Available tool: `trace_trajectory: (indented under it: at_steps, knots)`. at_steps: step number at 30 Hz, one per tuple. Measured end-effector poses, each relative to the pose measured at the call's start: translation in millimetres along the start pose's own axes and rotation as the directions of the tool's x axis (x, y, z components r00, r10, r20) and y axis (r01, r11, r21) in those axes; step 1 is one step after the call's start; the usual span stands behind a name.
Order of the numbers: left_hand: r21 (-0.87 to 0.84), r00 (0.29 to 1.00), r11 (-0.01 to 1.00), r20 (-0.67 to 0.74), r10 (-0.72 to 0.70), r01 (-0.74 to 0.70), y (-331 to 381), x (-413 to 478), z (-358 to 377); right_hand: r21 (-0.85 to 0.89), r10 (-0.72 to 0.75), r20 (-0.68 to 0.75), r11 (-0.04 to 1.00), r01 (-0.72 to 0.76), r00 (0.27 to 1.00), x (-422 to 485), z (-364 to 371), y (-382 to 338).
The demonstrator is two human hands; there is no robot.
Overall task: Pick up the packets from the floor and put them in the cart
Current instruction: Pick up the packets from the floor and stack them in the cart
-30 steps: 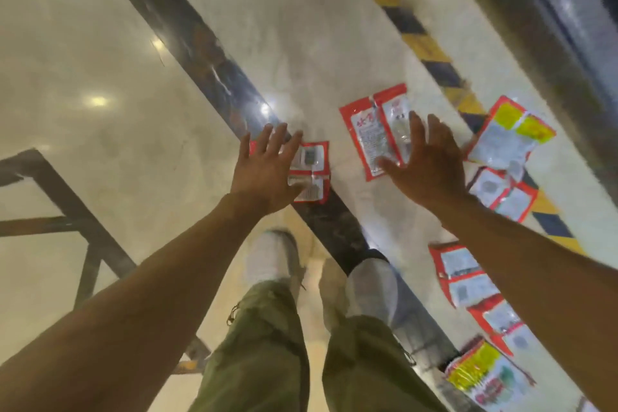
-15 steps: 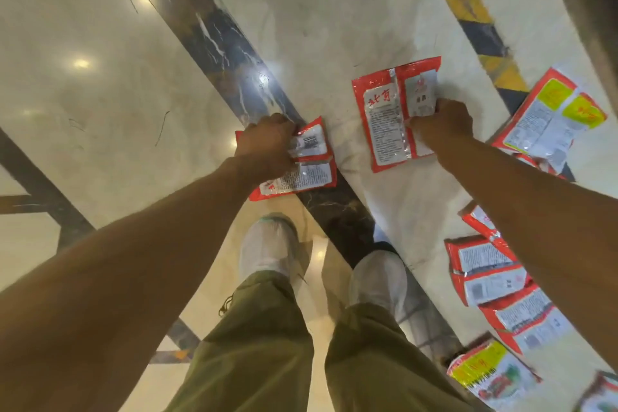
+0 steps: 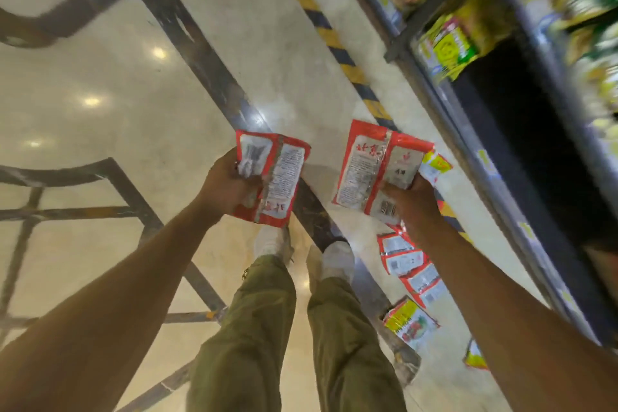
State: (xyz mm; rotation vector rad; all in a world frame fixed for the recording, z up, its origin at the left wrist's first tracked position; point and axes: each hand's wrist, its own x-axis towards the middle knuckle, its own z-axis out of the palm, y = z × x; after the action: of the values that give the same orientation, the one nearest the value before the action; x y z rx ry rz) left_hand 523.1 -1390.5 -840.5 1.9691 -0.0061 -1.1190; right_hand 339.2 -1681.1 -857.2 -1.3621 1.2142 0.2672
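Left hand (image 3: 227, 186): fingers curled round a small bundle of red packets (image 3: 272, 177), printed backs facing up, held clear of the floor (image 3: 100, 94) above the person's pale shoes (image 3: 336, 261).

Right hand (image 3: 413, 202): fingers curled round a larger red packet (image 3: 374, 165), with a yellow-labelled packet (image 3: 436, 165) tucked in at its right edge; both held in the air.

Packets on the floor: an overlapping row of red packets (image 3: 413, 266) just right of the right shoe; a yellow-and-red packet (image 3: 408, 324) nearer the camera; one more packet (image 3: 475, 358), partly hidden by the right forearm.

Surroundings: yellow-and-black striped tape (image 3: 321, 30) on the floor; store shelf (image 3: 468, 130) of blurred goods on the right; dark metal frame (image 3: 127, 197) at the left.
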Motion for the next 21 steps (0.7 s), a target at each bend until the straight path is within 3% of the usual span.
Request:
trace_trajectory:
  at_steps: [5, 10, 14, 21]
  knots:
    - [-0.149, 0.997, 0.985, -0.020, 0.080, -0.082, 156.8, -138.9, -31.2, 0.149, -0.035, 0.004, 0.988, 0.034, 0.999, -159.1, -50.4, -132.9]
    - [-0.240, 0.976, 0.959, -0.189, 0.104, -0.148, 271.2, -265.4, -35.6, 0.223, -0.161, -0.008, 0.962, 0.159, 0.987, -283.7, -103.4, -222.4]
    - [-0.290, 0.966, 0.934, -0.209, 0.152, -0.209, 330.8, -350.0, -36.8, 0.276, -0.250, -0.012, 0.930, 0.243, 0.968, -371.0, -143.0, -266.8]
    - [-0.300, 0.923, 0.873, -0.140, 0.359, -0.385, 384.2, -443.6, -54.7, 0.278, -0.401, -0.107, 0.867, 0.414, 0.910, -486.7, -178.0, -301.3]
